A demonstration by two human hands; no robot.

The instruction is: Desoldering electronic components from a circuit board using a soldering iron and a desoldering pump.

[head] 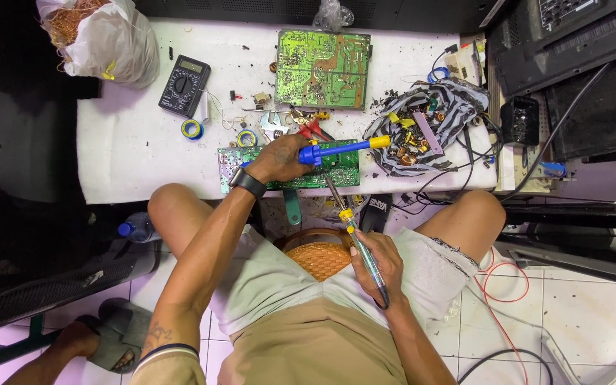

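Note:
My left hand [278, 158] grips a blue desoldering pump with a yellow end [344, 148], held level over a small green circuit board [336, 171] at the table's front edge. My right hand [375, 262] rests on my thigh and holds a soldering iron with a clear green handle [362, 248]; its metal tip points up toward the same board. A black watch sits on my left wrist.
A larger green circuit board [322, 68] lies at the back of the white table [130, 150]. A black multimeter [184, 85], tape rolls [192, 129], a bag of copper wire [101, 39], a cloth heaped with parts [422, 128] and a woven basket [319, 258] surround me.

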